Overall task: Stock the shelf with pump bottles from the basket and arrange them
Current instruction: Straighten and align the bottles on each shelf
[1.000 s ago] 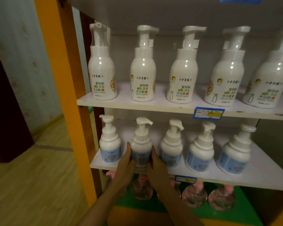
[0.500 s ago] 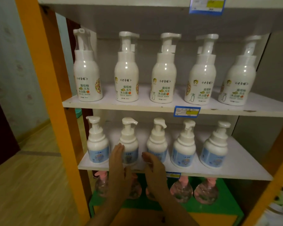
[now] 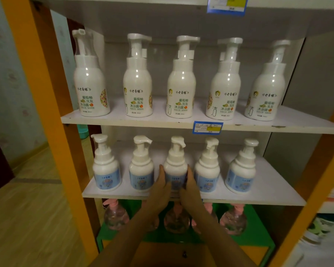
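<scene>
**Two stocked shelves**

The upper shelf (image 3: 162, 121) carries five tall white bottles (image 3: 137, 89) standing upright in a row, apart from one another. The lower shelf (image 3: 268, 191) carries five shorter bottles with blue labels (image 3: 106, 170), also upright in a row. A blue-and-yellow tag (image 3: 207, 127) hangs on the upper shelf's front edge.

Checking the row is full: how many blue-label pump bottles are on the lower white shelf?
5, in one row left to right: first, second, third held between the left hand and right hand, fourth, fifth. None seems hidden behind.
</scene>
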Action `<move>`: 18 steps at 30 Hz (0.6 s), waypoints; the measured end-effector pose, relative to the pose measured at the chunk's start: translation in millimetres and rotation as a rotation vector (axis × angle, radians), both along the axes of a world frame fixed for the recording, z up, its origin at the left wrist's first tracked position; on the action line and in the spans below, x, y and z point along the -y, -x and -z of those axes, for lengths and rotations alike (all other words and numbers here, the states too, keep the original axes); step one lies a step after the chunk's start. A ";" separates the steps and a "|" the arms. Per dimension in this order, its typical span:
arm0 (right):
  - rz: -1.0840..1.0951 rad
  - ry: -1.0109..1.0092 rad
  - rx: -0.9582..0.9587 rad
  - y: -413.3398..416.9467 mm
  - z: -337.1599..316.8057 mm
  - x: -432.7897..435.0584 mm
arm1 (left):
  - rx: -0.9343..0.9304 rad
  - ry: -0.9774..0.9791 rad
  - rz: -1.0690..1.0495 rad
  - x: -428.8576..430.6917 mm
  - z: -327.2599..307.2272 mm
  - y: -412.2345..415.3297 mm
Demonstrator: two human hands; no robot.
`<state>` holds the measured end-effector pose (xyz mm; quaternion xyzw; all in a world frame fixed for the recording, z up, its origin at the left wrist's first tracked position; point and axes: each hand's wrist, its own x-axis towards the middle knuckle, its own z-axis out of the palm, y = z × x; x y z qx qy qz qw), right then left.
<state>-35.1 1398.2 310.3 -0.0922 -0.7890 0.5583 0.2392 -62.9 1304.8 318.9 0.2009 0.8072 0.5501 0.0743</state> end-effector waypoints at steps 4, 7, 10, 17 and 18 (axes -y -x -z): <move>0.008 0.018 -0.023 -5.9 3.5 -3.1 | 0.006 -0.028 -0.003 -0.6 0.8 -4.6; 0.013 -0.023 -0.065 -7.7 4.8 -2.0 | -0.002 -0.045 -0.001 -4.3 0.3 -4.7; 0.023 -0.024 -0.049 -4.8 5.3 -5.2 | 0.014 -0.064 0.001 -8.2 0.1 -0.7; 0.046 -0.076 0.024 -10.2 4.7 -7.4 | -0.019 -0.085 0.024 -7.0 7.0 1.3; 0.034 -0.080 0.041 -13.3 4.4 -9.3 | -0.049 -0.086 0.007 -7.7 7.1 -1.5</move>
